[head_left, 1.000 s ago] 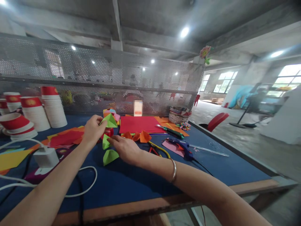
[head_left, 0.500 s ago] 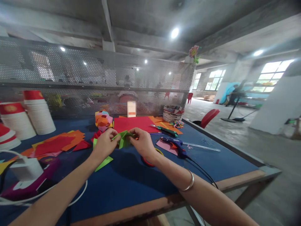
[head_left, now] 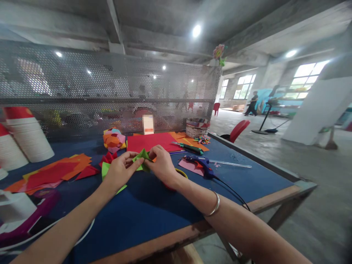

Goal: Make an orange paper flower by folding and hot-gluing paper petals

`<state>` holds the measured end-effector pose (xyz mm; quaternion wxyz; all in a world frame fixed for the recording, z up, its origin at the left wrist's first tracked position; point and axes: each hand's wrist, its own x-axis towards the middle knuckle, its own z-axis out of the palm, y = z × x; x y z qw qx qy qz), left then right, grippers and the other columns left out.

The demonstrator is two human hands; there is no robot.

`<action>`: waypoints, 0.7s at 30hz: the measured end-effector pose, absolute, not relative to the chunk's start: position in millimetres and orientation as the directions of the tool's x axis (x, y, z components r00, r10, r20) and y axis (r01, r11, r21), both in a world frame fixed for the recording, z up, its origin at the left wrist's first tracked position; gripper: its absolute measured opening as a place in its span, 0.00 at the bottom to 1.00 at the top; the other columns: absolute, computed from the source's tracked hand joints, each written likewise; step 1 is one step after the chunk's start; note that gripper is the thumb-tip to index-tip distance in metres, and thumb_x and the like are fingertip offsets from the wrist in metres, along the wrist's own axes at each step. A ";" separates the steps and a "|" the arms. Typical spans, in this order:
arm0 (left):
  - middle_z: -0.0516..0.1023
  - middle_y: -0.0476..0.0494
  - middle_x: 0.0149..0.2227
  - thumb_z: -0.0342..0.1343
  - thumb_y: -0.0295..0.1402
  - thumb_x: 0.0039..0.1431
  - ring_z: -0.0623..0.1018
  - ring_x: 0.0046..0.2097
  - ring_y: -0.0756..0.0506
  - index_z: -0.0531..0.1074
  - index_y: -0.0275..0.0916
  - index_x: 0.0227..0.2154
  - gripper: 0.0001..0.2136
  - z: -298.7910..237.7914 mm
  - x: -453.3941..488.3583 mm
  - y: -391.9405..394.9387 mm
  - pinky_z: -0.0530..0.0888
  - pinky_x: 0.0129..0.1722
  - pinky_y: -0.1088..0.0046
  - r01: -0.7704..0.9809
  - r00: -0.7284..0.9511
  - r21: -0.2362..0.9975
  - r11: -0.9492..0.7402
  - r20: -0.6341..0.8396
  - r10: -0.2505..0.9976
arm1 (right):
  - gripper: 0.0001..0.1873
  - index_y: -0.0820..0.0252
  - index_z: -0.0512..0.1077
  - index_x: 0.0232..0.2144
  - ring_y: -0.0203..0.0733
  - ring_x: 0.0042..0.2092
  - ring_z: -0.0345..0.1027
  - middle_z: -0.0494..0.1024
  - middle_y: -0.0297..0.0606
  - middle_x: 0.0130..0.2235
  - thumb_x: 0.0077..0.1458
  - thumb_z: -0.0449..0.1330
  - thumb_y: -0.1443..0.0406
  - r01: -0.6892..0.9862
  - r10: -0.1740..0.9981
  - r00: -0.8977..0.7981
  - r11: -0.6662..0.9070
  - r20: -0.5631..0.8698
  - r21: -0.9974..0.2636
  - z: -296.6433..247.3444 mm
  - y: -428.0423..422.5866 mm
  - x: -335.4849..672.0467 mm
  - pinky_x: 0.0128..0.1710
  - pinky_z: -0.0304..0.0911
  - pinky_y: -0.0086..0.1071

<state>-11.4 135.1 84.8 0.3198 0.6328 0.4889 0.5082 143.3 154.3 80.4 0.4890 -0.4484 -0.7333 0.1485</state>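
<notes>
My left hand (head_left: 120, 171) and my right hand (head_left: 162, 164) meet over the blue table (head_left: 170, 205), both pinching folded green paper pieces (head_left: 142, 158) held just above the surface. My right wrist wears a silver bangle (head_left: 213, 207). Another green folded piece (head_left: 105, 169) lies under my left hand, beside small red folded pieces (head_left: 108, 157). A yellow-handled pair of scissors (head_left: 181, 171) peeks out behind my right hand.
Red and orange paper sheets (head_left: 55, 170) lie at left, a red sheet (head_left: 154, 141) and a paper ball (head_left: 112, 139) further back. A blue glue gun (head_left: 200, 164), a cutter (head_left: 189, 147), a basket (head_left: 196, 127), stacked paper cups (head_left: 27, 134) and a perforated metal screen (head_left: 110, 95) surround the spot.
My right hand picked a green piece off the table and brought it to the green piece in my left hand. The view has swung to the right.
</notes>
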 end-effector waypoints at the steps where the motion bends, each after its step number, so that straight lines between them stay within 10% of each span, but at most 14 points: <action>1: 0.81 0.43 0.33 0.66 0.53 0.36 0.80 0.37 0.41 0.73 0.38 0.35 0.26 85.1 -11.0 135.1 0.76 0.39 0.65 0.298 -0.003 0.899 -0.320 0.336 0.942 | 0.12 0.58 0.60 0.22 0.34 0.31 0.61 0.66 0.29 0.29 0.45 0.62 0.71 0.501 0.806 -0.114 0.552 0.581 -0.667 79.9 154.2 142.8 0.33 0.58 0.29; 7: 0.82 0.41 0.36 0.66 0.46 0.38 0.81 0.38 0.40 0.74 0.37 0.37 0.24 81.3 -17.0 137.5 0.76 0.43 0.63 0.270 -0.041 0.910 -0.313 0.336 0.941 | 0.17 0.57 0.64 0.37 0.34 0.30 0.66 0.72 0.28 0.31 0.44 0.64 0.65 0.319 0.890 -0.087 0.451 0.448 -0.833 76.5 153.2 138.0 0.31 0.62 0.29; 21: 0.82 0.38 0.40 0.61 0.38 0.41 0.80 0.42 0.40 0.74 0.35 0.41 0.21 78.3 -12.8 136.4 0.74 0.47 0.62 0.241 -0.068 0.899 -0.365 0.391 0.918 | 0.12 0.58 0.64 0.24 0.31 0.26 0.62 0.68 0.26 0.22 0.48 0.64 0.63 0.341 0.908 -0.144 0.419 0.394 -0.841 77.7 152.1 138.5 0.26 0.53 0.25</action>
